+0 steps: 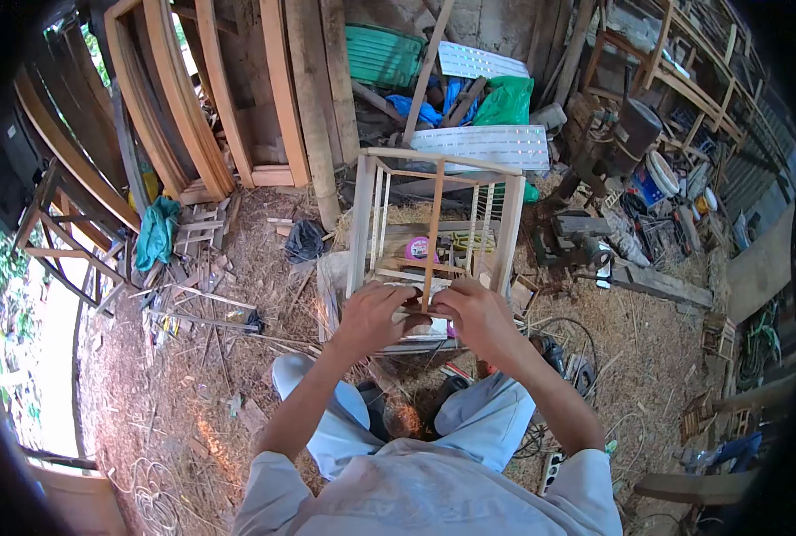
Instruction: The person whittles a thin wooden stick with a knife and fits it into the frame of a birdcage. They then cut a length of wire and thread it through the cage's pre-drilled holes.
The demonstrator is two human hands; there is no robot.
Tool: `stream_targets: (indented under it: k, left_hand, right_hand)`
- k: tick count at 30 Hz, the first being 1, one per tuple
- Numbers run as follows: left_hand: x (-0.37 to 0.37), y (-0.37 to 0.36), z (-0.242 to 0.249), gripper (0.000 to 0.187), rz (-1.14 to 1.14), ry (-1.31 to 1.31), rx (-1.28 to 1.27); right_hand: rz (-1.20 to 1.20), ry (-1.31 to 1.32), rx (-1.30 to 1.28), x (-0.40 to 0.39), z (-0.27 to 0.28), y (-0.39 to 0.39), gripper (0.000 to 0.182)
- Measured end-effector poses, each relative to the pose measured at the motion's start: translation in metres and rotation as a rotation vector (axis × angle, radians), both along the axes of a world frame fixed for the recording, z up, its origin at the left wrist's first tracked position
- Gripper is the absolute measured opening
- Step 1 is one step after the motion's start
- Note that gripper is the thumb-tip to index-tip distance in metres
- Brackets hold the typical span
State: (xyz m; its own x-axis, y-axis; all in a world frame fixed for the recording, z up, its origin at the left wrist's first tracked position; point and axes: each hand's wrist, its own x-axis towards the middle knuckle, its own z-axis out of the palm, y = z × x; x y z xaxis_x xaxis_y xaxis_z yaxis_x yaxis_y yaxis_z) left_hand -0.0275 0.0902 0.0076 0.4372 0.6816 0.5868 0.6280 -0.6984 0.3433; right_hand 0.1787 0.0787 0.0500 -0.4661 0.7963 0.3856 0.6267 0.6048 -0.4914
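A small wooden frame with thin side slats stands right before my knees. Down its middle, from the far rail to the near end, runs a reddish-brown wooden slat. My left hand is closed at the slat's near end, fingers curled in from the left. From the other side my right hand pinches the same end, thumb and fingertips close to the left ones. The fingers partly hide that end and the near rail. Inside the frame, below the slat, lies a round pink object.
Tall wooden door frames lean at the back left. White perforated panels and a green tarp lie behind the frame. A metal machine stands right. Shavings, offcuts and a coiled cable litter the ground.
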Motion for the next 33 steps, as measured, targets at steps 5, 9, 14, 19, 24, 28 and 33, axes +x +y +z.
stream_targets:
  k: [5,9,14,19,24,28,33]
  left_hand:
    - [0.0,0.01,-0.001,0.042,-0.015,0.014,0.015]
    - [0.001,0.015,0.002,0.042,0.0,0.009,0.041]
    - [0.006,0.023,0.011,0.038,-0.019,-0.048,0.1]
    - [0.001,0.023,0.018,0.034,-0.064,-0.077,0.05]
    - [0.008,0.035,0.018,0.034,0.023,-0.027,0.082]
    - [0.007,0.027,0.014,0.04,0.086,-0.025,0.042]
    - [0.014,0.01,0.016,0.052,0.131,-0.03,0.033]
  right_hand:
    - [0.006,-0.253,0.186,0.009,0.0,0.003,0.014]
    - [-0.042,-0.254,0.253,0.009,-0.004,0.011,0.015]
    - [-0.057,-0.173,0.284,0.008,0.001,0.012,0.016]
    - [-0.194,-0.201,0.168,0.028,0.01,0.021,0.021]
    - [-0.197,-0.198,0.159,0.029,0.039,0.006,0.007]
    - [-0.268,0.026,0.126,0.021,0.021,-0.001,0.006]
    - [-0.33,0.139,0.219,0.007,-0.003,-0.007,0.018]
